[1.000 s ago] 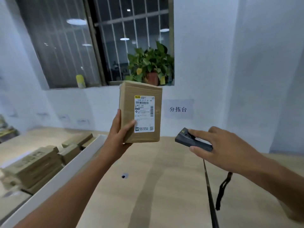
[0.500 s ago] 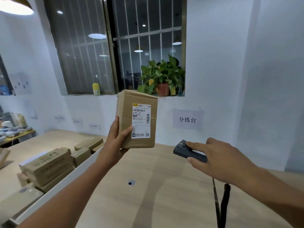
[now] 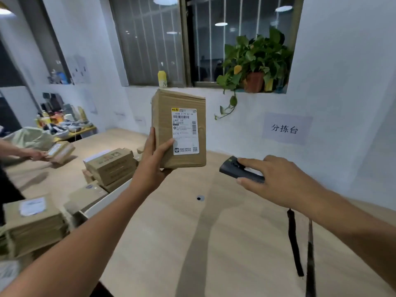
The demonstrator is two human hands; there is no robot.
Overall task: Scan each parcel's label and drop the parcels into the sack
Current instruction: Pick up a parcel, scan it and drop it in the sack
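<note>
My left hand [image 3: 153,161] holds a brown cardboard parcel [image 3: 165,116] upright in the air at centre, its white shipping label [image 3: 184,131] facing me. The thumb lies on the label's lower left corner. To the right and a little lower, my right hand [image 3: 276,181] grips a black handheld scanner [image 3: 239,170], whose front end points left towards the parcel. A black wrist strap [image 3: 294,241] hangs below that hand. More brown parcels [image 3: 111,166] are stacked at the left. A pale green sack [image 3: 30,137] lies at the far left.
A light wooden table [image 3: 192,243] spreads below my arms, with a white divider [image 3: 107,200] at its left edge. Another person's hand [image 3: 36,155] holds a small parcel at far left. A potted plant [image 3: 255,61] and a yellow bottle [image 3: 162,79] stand on the windowsill.
The view has swung left and down, bringing the parcel stacks, the sack and the other person into sight. The parcel and scanner stay held in much the same relation.
</note>
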